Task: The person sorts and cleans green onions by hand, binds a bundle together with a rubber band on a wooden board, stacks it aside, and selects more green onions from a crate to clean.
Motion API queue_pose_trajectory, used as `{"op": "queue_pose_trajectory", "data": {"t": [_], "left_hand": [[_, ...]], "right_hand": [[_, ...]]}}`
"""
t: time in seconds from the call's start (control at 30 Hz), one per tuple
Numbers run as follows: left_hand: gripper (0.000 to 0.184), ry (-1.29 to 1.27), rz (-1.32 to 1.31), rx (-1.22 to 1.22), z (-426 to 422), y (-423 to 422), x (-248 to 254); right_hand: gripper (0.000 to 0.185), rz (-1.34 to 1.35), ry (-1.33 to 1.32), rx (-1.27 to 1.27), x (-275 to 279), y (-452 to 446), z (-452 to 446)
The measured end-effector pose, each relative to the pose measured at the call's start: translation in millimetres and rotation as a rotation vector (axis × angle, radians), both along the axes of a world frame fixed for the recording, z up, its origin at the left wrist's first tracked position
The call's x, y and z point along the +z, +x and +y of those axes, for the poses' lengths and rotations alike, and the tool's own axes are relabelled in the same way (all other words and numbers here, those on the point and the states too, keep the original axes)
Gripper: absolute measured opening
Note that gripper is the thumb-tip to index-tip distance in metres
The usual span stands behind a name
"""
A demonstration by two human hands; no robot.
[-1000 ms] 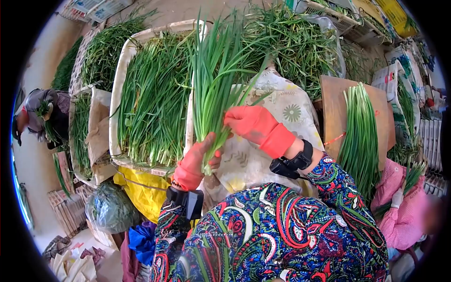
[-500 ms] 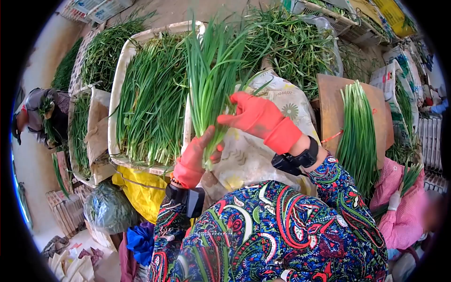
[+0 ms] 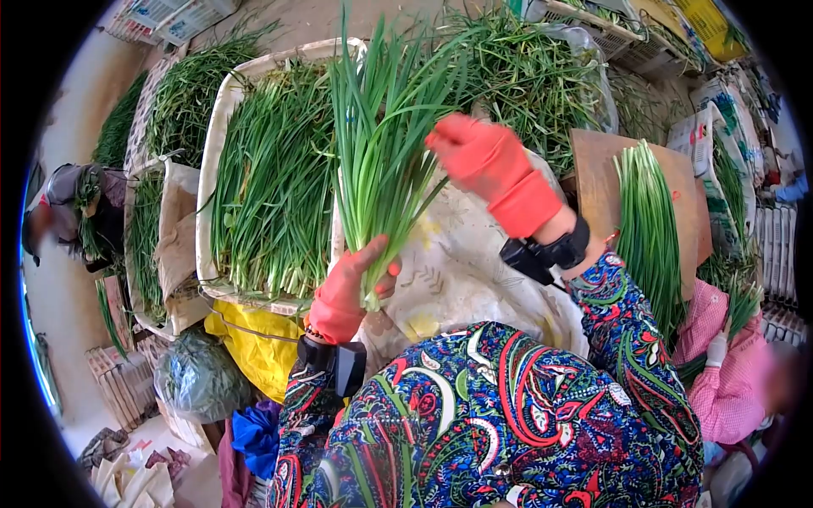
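The bunch of chives is gripped only at its lower end, so I think the main risk is there. If the left hand loosens a little, the stems could slide through the smooth glove and the pale bases would lose their even line. If it squeezes too hard, the tender stems could be bruised. The upper leaves have no support and spread wide; a pull by the right hand could catch good leaves together with others, or tear them. One loose leaf that hangs out at the right side of the bunch could also be caught by the sleeve or the black wrist device.

The bunch stands nearly upright, with the leaf tips away from the body. The fingers and thumb of the left hand are closed around it just above the bases. The right hand is beside the leaves, on their right side, with the fingers curled; it is blurred, and I cannot tell if it pinches a leaf or only passes near. Behind the bunch, to the left, is the white tub filled with more chives; below the hands lies the patterned cloth.
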State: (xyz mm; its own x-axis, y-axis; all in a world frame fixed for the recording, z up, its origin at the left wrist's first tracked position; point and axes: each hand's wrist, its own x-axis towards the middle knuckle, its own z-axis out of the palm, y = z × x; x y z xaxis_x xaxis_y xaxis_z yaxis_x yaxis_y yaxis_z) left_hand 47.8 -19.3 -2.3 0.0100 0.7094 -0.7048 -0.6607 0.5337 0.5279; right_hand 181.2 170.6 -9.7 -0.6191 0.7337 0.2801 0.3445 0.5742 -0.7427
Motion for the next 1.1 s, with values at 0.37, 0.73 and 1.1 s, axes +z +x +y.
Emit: {"op": "queue_pose_trajectory", "data": {"t": [0.37, 0.73, 1.1], "left_hand": [[0.036, -0.011, -0.02, 0.095, 0.5, -6.7, -11.0], [0.038, 0.003, 0.071, 0.064, -1.7, 0.5, -8.5], [0.041, -0.037, 0.138, -0.135, -1.2, -0.6, -3.4]], "right_hand": [[0.044, 0.06, -0.199, 0.201, 3.7, 31.3, 26.0], [0.049, -0.469, -0.101, 0.154, -9.2, -27.3, -51.4], [0.028, -0.294, -0.316, 0.185, -16.3, -34.9, -24.0]]}}
